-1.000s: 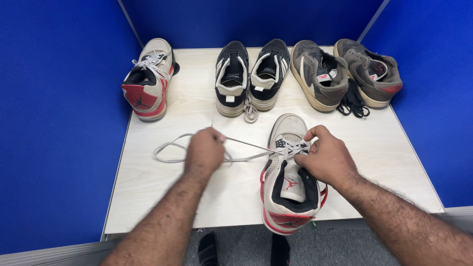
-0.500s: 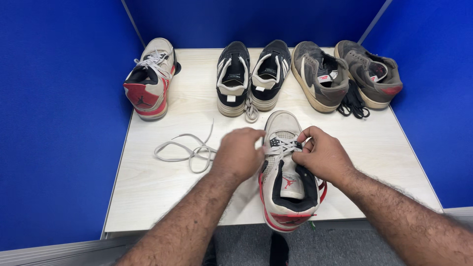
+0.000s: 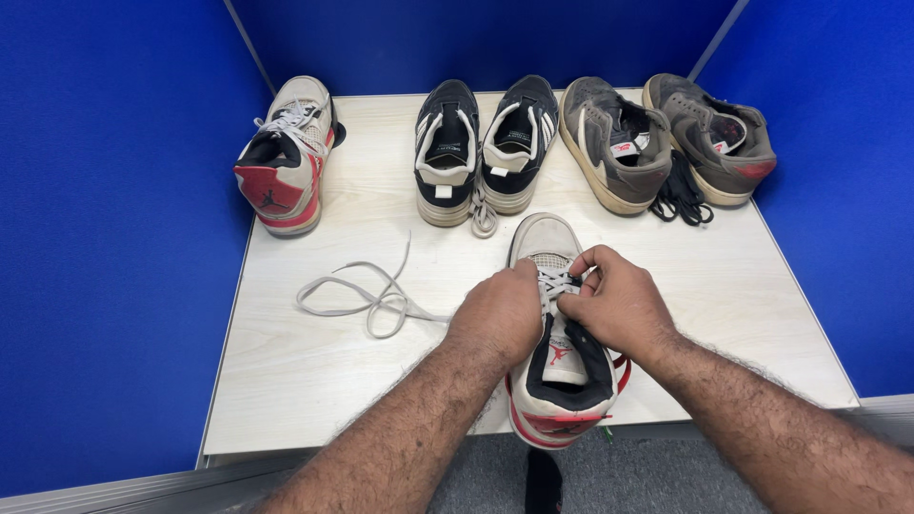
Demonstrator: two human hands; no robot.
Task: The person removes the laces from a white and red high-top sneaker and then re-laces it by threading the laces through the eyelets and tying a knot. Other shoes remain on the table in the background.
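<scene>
Both hands, left hand [image 3: 500, 314] and right hand [image 3: 619, 305], pinch grey flat lace [image 3: 367, 295] at eyelets of near white-red high-top sneaker [image 3: 562, 381]; slack trails left.

Partitioned work booth: blue divider walls [image 3: 114, 238] around pale wooden table [image 3: 314, 381].

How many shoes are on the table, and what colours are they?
Grey-white and red shoes: 2, one under both hands and one at the far left
Black and white shoes: 2
Grey-brown shoes: 2
Total: 6 shoes
</scene>
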